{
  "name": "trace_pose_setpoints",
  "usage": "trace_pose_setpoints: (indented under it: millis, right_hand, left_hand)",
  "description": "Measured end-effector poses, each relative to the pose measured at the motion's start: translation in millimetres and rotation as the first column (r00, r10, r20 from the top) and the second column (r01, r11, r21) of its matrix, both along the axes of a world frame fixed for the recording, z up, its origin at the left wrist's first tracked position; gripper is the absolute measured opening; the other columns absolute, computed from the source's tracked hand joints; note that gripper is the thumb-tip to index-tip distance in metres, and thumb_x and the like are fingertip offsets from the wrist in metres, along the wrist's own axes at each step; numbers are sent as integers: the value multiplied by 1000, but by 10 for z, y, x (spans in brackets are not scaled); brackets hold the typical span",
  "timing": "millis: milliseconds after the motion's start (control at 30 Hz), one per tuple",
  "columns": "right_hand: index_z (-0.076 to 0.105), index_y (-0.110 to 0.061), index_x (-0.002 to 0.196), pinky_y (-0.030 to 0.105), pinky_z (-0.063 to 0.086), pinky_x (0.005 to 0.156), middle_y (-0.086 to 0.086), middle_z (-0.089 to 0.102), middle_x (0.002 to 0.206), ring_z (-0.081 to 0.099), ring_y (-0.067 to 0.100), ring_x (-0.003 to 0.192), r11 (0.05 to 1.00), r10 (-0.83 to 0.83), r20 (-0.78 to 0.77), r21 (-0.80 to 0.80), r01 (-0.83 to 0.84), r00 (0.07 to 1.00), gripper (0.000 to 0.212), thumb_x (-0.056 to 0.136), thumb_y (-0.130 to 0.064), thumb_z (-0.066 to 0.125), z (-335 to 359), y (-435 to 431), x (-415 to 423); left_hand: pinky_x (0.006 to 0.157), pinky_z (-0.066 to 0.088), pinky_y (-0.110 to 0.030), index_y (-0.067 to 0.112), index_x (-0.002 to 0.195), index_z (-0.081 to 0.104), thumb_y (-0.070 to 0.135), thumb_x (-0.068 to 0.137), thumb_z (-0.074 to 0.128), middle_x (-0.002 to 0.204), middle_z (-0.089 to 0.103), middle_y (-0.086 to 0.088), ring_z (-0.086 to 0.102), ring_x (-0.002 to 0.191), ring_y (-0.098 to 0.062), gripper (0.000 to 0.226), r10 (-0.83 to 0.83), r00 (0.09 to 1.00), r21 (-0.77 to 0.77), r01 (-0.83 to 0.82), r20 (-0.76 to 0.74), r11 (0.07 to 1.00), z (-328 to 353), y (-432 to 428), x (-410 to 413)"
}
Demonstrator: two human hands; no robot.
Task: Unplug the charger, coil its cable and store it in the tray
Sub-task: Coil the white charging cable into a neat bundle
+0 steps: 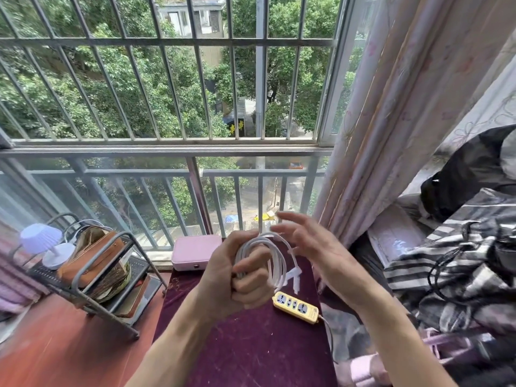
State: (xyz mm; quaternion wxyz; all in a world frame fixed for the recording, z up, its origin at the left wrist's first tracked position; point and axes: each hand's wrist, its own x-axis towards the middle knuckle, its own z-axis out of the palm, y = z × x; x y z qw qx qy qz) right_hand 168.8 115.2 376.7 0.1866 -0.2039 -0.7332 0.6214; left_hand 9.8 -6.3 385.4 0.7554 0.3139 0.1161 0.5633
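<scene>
One yellow plastic power strip (296, 306) with four sockets in a row, lying on the dark purple cloth-covered tabletop (251, 347). Just above the strip: one white charger cable (275, 254), wound into several loops and held in the air. Left hand (237, 277) closed into a fist around the left side of the coil, fingers (251, 265) curled and pressed onto the loops. Right hand (310, 247) just right of the coil, fingers spread loosely, fingertips at the cable's free top end; actual contact there hard to tell. Two short white ends hanging from the coil toward the strip. Nothing plugged into the strip's sockets. Beyond the strip, against the window ledge: one pink rounded rectangular box (195, 252). Left of the strip: one grey metal wire rack (92, 275) holding one brown leather pouch (92, 255) and one small white lamp with a lilac shade (46, 243). Right of the strip: one striped black-and-white blanket (446, 263).
</scene>
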Motion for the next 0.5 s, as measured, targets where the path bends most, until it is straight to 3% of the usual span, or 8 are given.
trace_pose_setpoints:
  millis: [67, 200, 333, 400, 500]
  right_hand:
    - [54, -32, 147, 44, 52, 109, 0, 70, 136, 65, 23, 130, 990, 144, 38, -5, -144, 989, 56, 98, -60, 60, 63, -158, -101]
    - [61, -26, 132, 48, 56, 100, 2, 73, 118, 68, 26, 115, 988, 101, 34, 118, -104, 994, 59, 95, -71, 52, 50, -365, -180]
    - [54, -21, 139, 26, 53, 100, 5, 63, 126, 65, 12, 121, 989, 88, -10, 121, -86, 996, 65, 99, -71, 37, -77, -530, -260]
    - [50, -15, 144, 22, 50, 103, 5, 63, 130, 63, 11, 125, 994, 84, -73, 69, -79, 994, 61, 104, -58, 33, -79, -587, -308]
    - [52, -5, 142, 33, 57, 100, 19, 66, 125, 68, 27, 118, 994, 105, -157, 14, -105, 982, 56, 106, -41, 30, -41, -627, -318]
  left_hand:
    - [34, 8, -28, 20, 54, 34, 35, 102, 39, 36, 11, 6, 8, 30, -8, 51, 16, 1000, 13, -16, 12, 1000, 19, 7, 17]
    - [32, 8, -25, 21, 48, 30, 42, 103, 28, 34, 9, 5, 6, 27, -11, 59, 61, 996, -8, -61, 59, 998, 12, -32, 3]
    - [33, 8, -29, 18, 45, 20, 60, 98, 12, 35, 9, 2, 6, 29, -14, 68, 0, 991, 30, -4, 131, 1000, 24, -63, -9]
    - [34, 9, -30, 17, 45, 20, 65, 95, 9, 35, 10, 2, 7, 29, -14, 69, -23, 992, 78, 14, 124, 997, 56, -60, -12]
    - [33, 11, -29, 17, 45, 20, 68, 92, 6, 35, 11, 2, 8, 29, -13, 70, -47, 994, 120, 35, 103, 992, 92, -53, -33]
